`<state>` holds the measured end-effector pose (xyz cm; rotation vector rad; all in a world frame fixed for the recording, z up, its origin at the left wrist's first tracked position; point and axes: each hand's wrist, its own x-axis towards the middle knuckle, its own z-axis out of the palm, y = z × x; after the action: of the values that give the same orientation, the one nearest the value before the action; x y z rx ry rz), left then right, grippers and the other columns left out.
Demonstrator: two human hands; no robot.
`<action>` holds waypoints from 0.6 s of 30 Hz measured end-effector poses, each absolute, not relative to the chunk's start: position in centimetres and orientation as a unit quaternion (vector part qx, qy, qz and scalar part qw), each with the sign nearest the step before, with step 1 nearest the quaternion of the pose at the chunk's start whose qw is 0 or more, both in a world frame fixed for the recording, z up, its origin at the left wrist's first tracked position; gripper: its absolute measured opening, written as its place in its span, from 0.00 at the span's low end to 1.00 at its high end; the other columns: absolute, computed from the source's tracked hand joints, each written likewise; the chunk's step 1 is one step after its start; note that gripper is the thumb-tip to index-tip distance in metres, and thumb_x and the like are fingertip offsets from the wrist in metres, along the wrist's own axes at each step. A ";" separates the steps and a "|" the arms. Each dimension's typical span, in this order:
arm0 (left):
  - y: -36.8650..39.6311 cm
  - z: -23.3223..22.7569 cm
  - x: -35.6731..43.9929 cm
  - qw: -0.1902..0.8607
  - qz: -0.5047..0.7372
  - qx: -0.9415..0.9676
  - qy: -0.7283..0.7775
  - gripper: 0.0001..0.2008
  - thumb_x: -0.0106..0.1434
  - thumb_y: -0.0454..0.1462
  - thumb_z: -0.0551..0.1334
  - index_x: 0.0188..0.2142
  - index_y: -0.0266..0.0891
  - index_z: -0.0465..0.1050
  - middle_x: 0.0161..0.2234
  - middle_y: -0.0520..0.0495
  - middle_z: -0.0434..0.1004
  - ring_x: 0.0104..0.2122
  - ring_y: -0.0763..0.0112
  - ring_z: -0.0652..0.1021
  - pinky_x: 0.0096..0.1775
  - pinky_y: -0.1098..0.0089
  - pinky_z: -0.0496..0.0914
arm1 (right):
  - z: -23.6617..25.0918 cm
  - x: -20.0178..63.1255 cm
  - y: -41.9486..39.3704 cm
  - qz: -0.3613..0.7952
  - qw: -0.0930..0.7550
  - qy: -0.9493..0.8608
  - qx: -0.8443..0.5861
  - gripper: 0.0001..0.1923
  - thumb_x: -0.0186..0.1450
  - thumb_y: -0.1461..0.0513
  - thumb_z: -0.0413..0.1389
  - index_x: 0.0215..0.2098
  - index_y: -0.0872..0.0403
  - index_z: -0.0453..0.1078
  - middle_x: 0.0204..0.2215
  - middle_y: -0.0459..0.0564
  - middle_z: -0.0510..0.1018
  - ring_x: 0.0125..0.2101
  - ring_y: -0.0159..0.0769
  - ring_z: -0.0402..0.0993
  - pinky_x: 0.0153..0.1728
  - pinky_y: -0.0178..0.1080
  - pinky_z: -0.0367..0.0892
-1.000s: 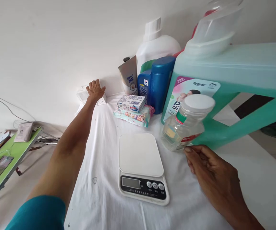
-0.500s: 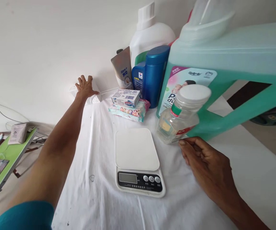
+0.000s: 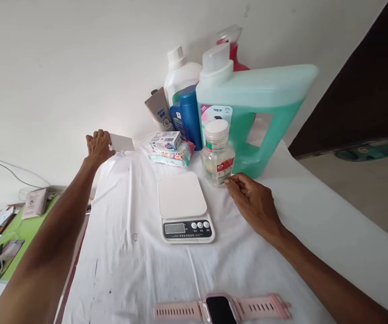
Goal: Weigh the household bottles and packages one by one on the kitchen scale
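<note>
- Since a moment ago, my left hand [image 3: 97, 146] has closed its fingers around the white packet [image 3: 122, 143] and raised it off the cloth at the far left edge.
- My right hand [image 3: 252, 202] rests on the white cloth [image 3: 140, 270], fingers loosely curled and holding nothing, fingertips just touching the small clear jar [image 3: 216, 153].
- Left of that hand sits the kitchen scale [image 3: 183, 208]; behind the jar stands the green jug [image 3: 257, 108].
- Labels are too small to read.

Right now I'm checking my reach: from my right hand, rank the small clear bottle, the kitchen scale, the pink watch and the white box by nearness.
1. Small clear bottle, at the right hand's fingertips.
2. Kitchen scale, just left.
3. Pink watch, at the near edge.
4. White box, far left, in the left hand.
</note>
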<state>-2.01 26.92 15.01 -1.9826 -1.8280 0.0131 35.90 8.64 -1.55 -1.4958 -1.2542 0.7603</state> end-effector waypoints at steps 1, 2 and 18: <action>25.5 15.9 -2.0 0.231 0.005 -0.717 -0.658 0.21 0.51 0.39 0.70 0.44 0.42 0.70 0.53 0.33 0.70 0.56 0.37 0.69 0.57 0.43 0.60 | -1.6 35.9 8.7 0.309 0.503 -0.522 -0.615 0.16 0.68 0.49 0.52 0.29 0.49 0.66 0.21 0.45 0.71 0.21 0.36 0.63 0.24 0.38 0.57; 24.1 16.9 -1.9 0.240 0.006 -0.719 -0.653 0.21 0.51 0.40 0.70 0.44 0.41 0.70 0.53 0.33 0.70 0.56 0.37 0.69 0.57 0.43 0.60 | -1.7 35.9 8.7 0.303 0.506 -0.526 -0.613 0.15 0.67 0.49 0.52 0.28 0.48 0.66 0.21 0.45 0.71 0.22 0.36 0.64 0.24 0.38 0.57; 10.9 18.4 12.5 0.066 -0.039 -0.884 -0.462 0.17 0.57 0.49 0.72 0.38 0.43 0.72 0.38 0.46 0.69 0.41 0.55 0.72 0.51 0.53 0.65 | -1.6 36.0 8.8 0.274 0.519 -0.544 -0.599 0.14 0.65 0.51 0.51 0.27 0.49 0.64 0.20 0.44 0.70 0.22 0.35 0.63 0.27 0.38 0.57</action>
<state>12.52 10.93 18.38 -2.6653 -1.3919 -0.1191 35.97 8.84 -1.63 -1.4377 -1.3049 0.6578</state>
